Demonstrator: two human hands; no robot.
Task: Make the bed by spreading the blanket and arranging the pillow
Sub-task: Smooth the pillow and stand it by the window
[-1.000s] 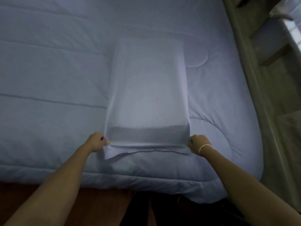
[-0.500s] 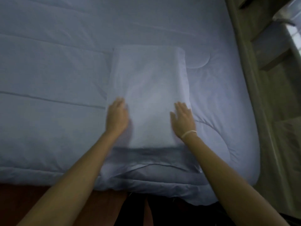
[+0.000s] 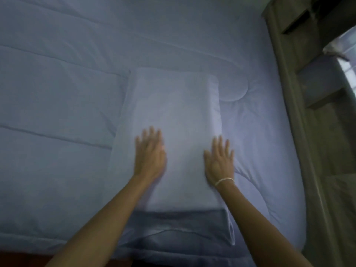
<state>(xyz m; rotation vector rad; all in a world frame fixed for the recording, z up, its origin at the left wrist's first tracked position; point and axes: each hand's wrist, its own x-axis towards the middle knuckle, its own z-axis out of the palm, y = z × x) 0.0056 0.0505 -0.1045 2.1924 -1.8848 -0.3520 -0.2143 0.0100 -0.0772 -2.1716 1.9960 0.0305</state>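
Head view: left hand [image 3: 149,157] and right hand [image 3: 219,160] flat on pillow [image 3: 177,105].

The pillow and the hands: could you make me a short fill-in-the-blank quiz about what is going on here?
1. Both hands lie flat on the ____, which rests on the blanket.
2. The thin white band sits on the wrist of the ____ hand.
3. The fingers of the left hand are ____, not curled.
4. The wooden furniture stands at the bed's ____ side.

Missing words: pillow; right; straight; right.
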